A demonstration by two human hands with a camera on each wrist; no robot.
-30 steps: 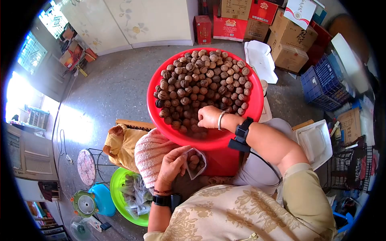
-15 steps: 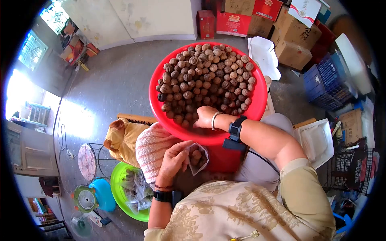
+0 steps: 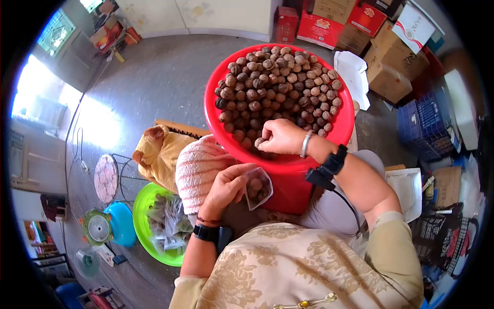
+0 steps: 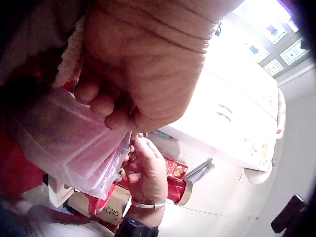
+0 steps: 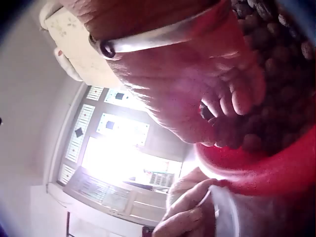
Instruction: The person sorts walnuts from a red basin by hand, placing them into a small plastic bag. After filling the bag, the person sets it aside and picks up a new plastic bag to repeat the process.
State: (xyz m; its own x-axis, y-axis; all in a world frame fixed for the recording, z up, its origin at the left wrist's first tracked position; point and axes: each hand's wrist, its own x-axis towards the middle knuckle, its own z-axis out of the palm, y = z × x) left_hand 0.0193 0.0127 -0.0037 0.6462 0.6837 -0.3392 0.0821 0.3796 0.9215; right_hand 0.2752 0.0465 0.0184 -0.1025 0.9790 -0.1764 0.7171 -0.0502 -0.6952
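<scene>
A big red basin (image 3: pixel 221 131) piled with walnuts (image 3: pixel 278 87) stands in front of the person. My right hand (image 3: pixel 280 136) hovers over the basin's near rim, fingers curled round a walnut (image 3: pixel 260 141). The right wrist view shows the same right hand (image 5: pixel 217 94) gripping that walnut (image 5: pixel 217 123) above the red rim (image 5: pixel 256 168). Just below the basin, my left hand (image 3: pixel 229 186) pinches open a small clear plastic bag (image 3: pixel 257 188) with a few walnuts inside. In the left wrist view the left hand (image 4: pixel 143 74) grips the bag (image 4: pixel 74 143), with the right hand (image 4: pixel 148 173) beyond it.
A pink towel (image 3: pixel 198 165) and yellow cloth (image 3: pixel 157 152) lie left of the basin. A green basin (image 3: pixel 141 206) holding filled bags sits on the floor at lower left, beside a blue bowl (image 3: pixel 121 224). Cardboard boxes (image 3: pixel 391 62), a blue crate (image 3: pixel 427 121) and a white tray (image 3: pixel 409 188) crowd the right.
My right hand has come up out of the walnut pile with a walnut in its fingers and drawn back toward the near rim. The left hand keeps holding the bag.
</scene>
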